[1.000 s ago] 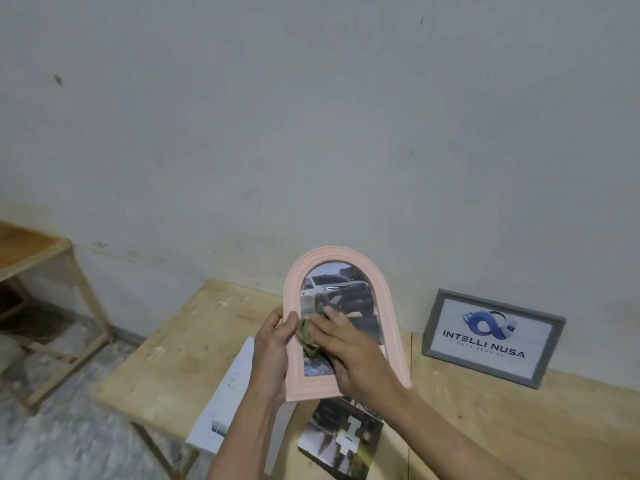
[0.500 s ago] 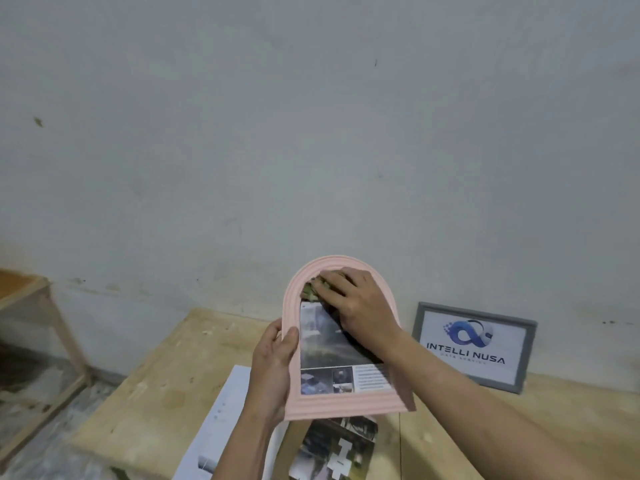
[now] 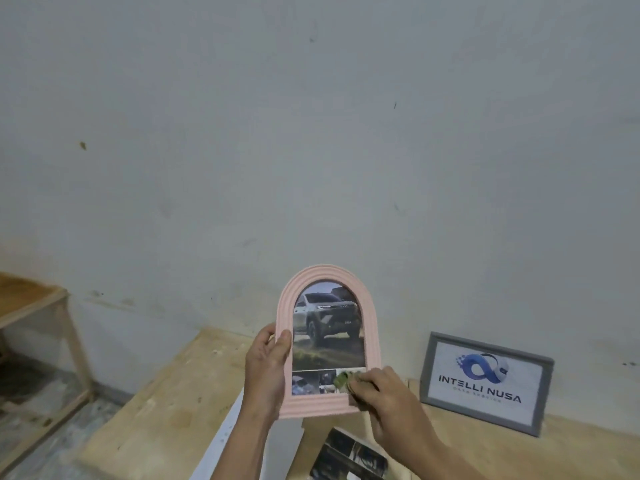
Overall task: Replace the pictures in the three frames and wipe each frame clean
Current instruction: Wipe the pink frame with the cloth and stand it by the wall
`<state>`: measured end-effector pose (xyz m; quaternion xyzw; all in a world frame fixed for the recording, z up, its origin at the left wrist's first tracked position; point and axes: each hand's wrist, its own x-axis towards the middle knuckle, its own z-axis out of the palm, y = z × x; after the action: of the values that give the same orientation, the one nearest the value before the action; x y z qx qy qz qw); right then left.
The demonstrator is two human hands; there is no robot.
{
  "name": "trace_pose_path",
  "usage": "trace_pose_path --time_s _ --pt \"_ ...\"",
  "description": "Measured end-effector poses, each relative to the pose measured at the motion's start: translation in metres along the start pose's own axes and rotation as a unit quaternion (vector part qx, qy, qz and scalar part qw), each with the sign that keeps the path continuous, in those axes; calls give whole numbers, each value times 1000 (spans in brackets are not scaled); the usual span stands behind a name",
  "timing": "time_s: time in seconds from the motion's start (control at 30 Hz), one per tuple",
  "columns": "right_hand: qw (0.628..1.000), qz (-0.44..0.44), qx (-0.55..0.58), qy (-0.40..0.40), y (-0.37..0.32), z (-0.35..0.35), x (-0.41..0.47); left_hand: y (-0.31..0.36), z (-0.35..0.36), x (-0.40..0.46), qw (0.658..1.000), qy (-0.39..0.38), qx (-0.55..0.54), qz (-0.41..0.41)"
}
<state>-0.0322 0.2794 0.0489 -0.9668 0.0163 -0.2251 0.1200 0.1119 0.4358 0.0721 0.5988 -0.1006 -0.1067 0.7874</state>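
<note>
A person holds a pink arched frame point(image 3: 329, 341) upright above a wooden worktop point(image 3: 166, 403), facing the camera. The left hand point(image 3: 266, 370) grips the frame's left edge, thumb laid over the front rim and fingers wrapped behind. The right hand point(image 3: 388, 400) pinches a small greenish cloth point(image 3: 343, 380) and presses it against the glass at the frame's lower right corner. Half a second ago that hand and cloth were at the top of the arch, covering the upper part of the picture; a second ago they were at mid-height near the left edge. With the hand now low, the picture point(image 3: 327, 327) inside shows plainly: a light-coloured pickup truck on grassy ground, with a strip of small images along the bottom.

To the right, a grey rectangular frame point(image 3: 485, 381) leans against the pale wall point(image 3: 311, 133) with its foot on the worktop, showing a blue logo and the words "INTELLI NUSA"; it stands apart from the pink frame. Below the hands, a white sheet point(image 3: 239, 441) and a dark printed picture point(image 3: 349, 459) lie flat on the worktop near its front edge. At far left, part of another wooden table point(image 3: 31, 303) stands over a mottled floor point(image 3: 45, 455).
</note>
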Motion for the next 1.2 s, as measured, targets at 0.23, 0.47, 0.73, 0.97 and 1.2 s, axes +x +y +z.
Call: trace_pose_path --time_s 0.23,0.47,0.73,0.97,1.2 --pt "956 44 159 243 7 -73 93 10 24 -6 996 -90 12 21" --pt "986 -107 93 92 -34 -9 71 27 22 1 996 -13 -85 24" --pt "972 -110 183 98 -38 -61 66 13 2 -7 998 -37 -4 41" --pt "988 -86 62 115 -41 -52 103 32 23 -6 992 -59 -101 44" --pt "955 -93 248 -136 -46 -46 55 29 1 -2 998 -14 -30 62"
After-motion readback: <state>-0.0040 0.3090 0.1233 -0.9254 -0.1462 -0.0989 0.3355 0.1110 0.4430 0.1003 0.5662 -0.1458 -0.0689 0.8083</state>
